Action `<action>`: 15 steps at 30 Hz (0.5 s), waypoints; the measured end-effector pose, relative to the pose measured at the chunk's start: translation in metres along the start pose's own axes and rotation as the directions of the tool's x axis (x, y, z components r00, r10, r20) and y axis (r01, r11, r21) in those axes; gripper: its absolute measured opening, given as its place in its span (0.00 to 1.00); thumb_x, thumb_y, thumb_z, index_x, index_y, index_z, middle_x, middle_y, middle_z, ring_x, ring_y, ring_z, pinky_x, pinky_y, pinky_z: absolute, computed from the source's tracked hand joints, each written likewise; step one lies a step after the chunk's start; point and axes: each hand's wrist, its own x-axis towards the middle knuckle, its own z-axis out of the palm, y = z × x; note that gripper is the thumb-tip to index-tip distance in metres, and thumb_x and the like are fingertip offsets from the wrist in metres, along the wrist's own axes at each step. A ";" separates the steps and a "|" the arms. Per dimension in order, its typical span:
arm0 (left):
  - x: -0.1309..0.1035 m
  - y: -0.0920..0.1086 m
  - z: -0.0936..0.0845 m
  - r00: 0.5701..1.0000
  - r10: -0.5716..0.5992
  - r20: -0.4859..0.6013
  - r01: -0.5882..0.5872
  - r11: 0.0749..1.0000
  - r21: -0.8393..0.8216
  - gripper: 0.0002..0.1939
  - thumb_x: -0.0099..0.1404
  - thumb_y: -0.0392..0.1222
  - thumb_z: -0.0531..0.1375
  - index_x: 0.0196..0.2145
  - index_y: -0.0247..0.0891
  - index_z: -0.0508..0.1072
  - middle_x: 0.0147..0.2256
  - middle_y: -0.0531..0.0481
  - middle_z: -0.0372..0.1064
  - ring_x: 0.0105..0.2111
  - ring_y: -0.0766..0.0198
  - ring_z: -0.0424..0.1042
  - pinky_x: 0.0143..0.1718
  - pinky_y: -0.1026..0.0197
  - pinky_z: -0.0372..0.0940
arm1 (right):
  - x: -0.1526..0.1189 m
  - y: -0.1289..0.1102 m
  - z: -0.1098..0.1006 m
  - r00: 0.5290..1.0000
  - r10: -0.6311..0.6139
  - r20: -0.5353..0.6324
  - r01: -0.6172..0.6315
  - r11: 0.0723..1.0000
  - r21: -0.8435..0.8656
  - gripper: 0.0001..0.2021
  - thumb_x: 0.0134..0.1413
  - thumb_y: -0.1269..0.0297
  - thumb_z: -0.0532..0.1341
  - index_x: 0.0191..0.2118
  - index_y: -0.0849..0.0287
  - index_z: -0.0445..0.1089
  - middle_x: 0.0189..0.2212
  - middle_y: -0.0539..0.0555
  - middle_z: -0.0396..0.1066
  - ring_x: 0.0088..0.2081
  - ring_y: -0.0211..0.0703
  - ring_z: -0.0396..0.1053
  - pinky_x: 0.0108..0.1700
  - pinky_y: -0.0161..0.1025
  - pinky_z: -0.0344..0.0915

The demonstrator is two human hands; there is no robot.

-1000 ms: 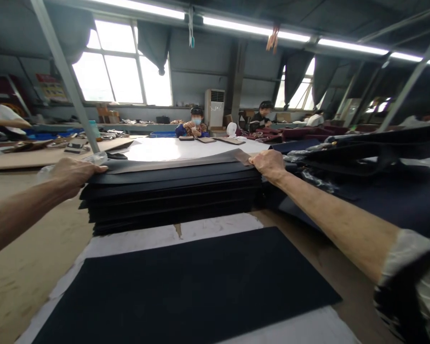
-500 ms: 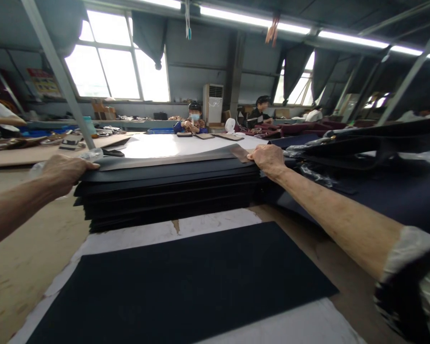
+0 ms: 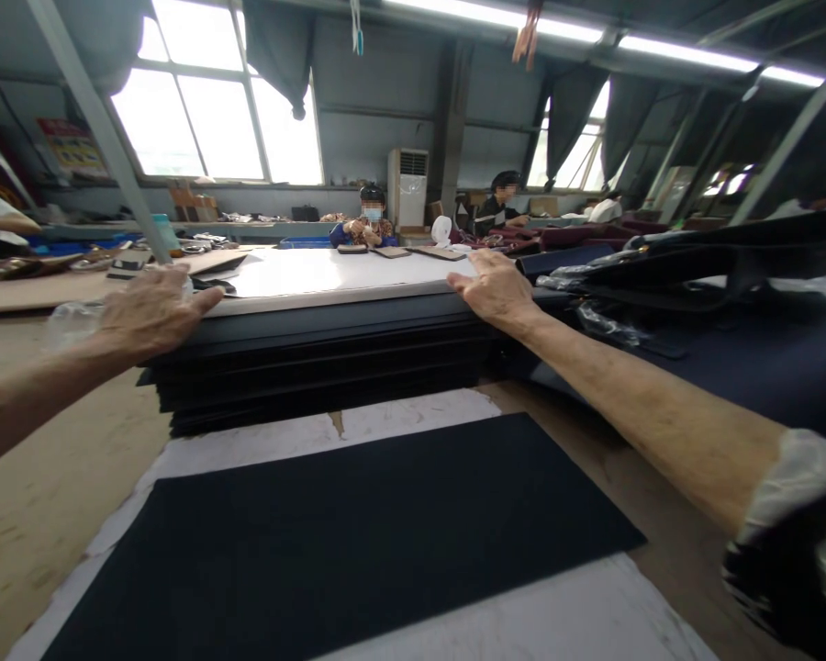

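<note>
The stack of dark sheets [image 3: 323, 363] is the landmark: it sits on the counter [image 3: 34, 514], w/ a pale top sheet [image 3: 330, 275] lying flat on it. Left hand [image 3: 150, 310] rests on the stack's left top corner, fingers [image 3: 196, 301] spread apart and laid flat, clamped on nothing. Right hand [image 3: 496, 289] rests on the stack's right top corner, fingers likewise apart, palm down on the sheet edge. In front of the stack (toward the wearer) 1 dark sheet [image 3: 344, 532] lies flat on white paper [image 3: 523, 624]. Right of the stack, a heap of dark cloth and plastic-wrapped goods [image 3: 695, 275]. Behind the stack, 2 seated people [image 3: 370, 220] at a far bench.

Judgement on doing this step well: press evenly w/ both palms so the top sheet doesn't skew, keep both corners level, and get fingertips under only 1 layer at the near edge; the layers look thin and close-packed, so 2 could lift together. Slide it straight toward the flat sheet, not sideways, to avoid dragging the stack out of square.
</note>
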 end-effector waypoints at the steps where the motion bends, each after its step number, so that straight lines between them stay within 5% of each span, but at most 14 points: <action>1: 0.000 0.003 0.005 0.998 0.038 0.055 -0.038 0.999 0.003 0.38 0.64 0.62 0.42 0.54 0.21 0.57 0.57 0.31 0.51 0.58 0.39 0.48 0.56 0.37 0.45 | 0.000 -0.002 0.004 0.995 -0.078 0.056 0.077 0.997 0.011 0.22 0.61 0.54 0.55 0.56 0.61 0.58 0.58 0.58 0.51 0.59 0.51 0.48 0.59 0.53 0.46; 3: -0.002 0.008 0.013 0.981 0.087 0.171 -0.086 0.996 -0.014 0.34 0.67 0.59 0.40 0.54 0.25 0.59 0.57 0.36 0.54 0.58 0.49 0.52 0.59 0.46 0.46 | -0.001 -0.003 0.010 0.971 -0.169 0.167 0.165 0.985 0.042 0.23 0.61 0.53 0.54 0.56 0.61 0.58 0.59 0.58 0.52 0.59 0.51 0.47 0.60 0.55 0.43; 5: -0.004 0.012 0.015 0.972 0.089 0.219 -0.086 0.996 -0.024 0.33 0.67 0.58 0.40 0.55 0.27 0.59 0.58 0.36 0.54 0.59 0.51 0.52 0.59 0.45 0.45 | -0.001 -0.003 0.011 0.961 -0.176 0.214 0.165 0.984 0.071 0.24 0.62 0.51 0.52 0.56 0.61 0.58 0.59 0.59 0.52 0.60 0.51 0.46 0.60 0.57 0.41; 8: -0.009 0.016 0.001 0.992 0.035 0.122 -0.035 0.999 -0.002 0.33 0.67 0.59 0.39 0.56 0.27 0.56 0.58 0.36 0.51 0.60 0.45 0.47 0.57 0.35 0.40 | -0.005 -0.001 -0.003 0.982 -0.123 0.145 0.108 0.988 0.109 0.24 0.64 0.50 0.47 0.58 0.61 0.54 0.60 0.59 0.49 0.60 0.52 0.46 0.60 0.58 0.43; 10: -0.020 0.018 -0.017 1.000 0.012 0.005 -0.012 1.000 0.014 0.34 0.66 0.58 0.39 0.57 0.27 0.54 0.57 0.37 0.53 0.60 0.44 0.47 0.57 0.37 0.42 | -0.019 0.002 -0.021 0.994 -0.093 0.058 0.085 0.988 0.127 0.24 0.65 0.53 0.47 0.59 0.63 0.53 0.60 0.60 0.49 0.60 0.50 0.47 0.60 0.56 0.44; 13: -0.062 0.015 -0.034 0.995 0.010 -0.098 -0.008 1.000 0.021 0.38 0.60 0.63 0.42 0.58 0.31 0.54 0.53 0.38 0.60 0.53 0.41 0.60 0.52 0.42 0.55 | -0.066 0.011 -0.049 0.994 -0.101 0.049 0.093 0.985 0.142 0.20 0.60 0.60 0.55 0.54 0.63 0.61 0.54 0.59 0.60 0.55 0.49 0.57 0.58 0.48 0.53; 15: -0.111 0.006 -0.027 0.997 0.077 -0.024 -0.077 0.997 -0.007 0.40 0.53 0.70 0.45 0.55 0.40 0.61 0.48 0.43 0.67 0.41 0.42 0.69 0.43 0.44 0.63 | -0.112 0.020 -0.063 0.974 -0.170 0.150 0.145 0.976 0.159 0.13 0.57 0.63 0.57 0.47 0.60 0.69 0.46 0.53 0.69 0.47 0.45 0.65 0.52 0.40 0.61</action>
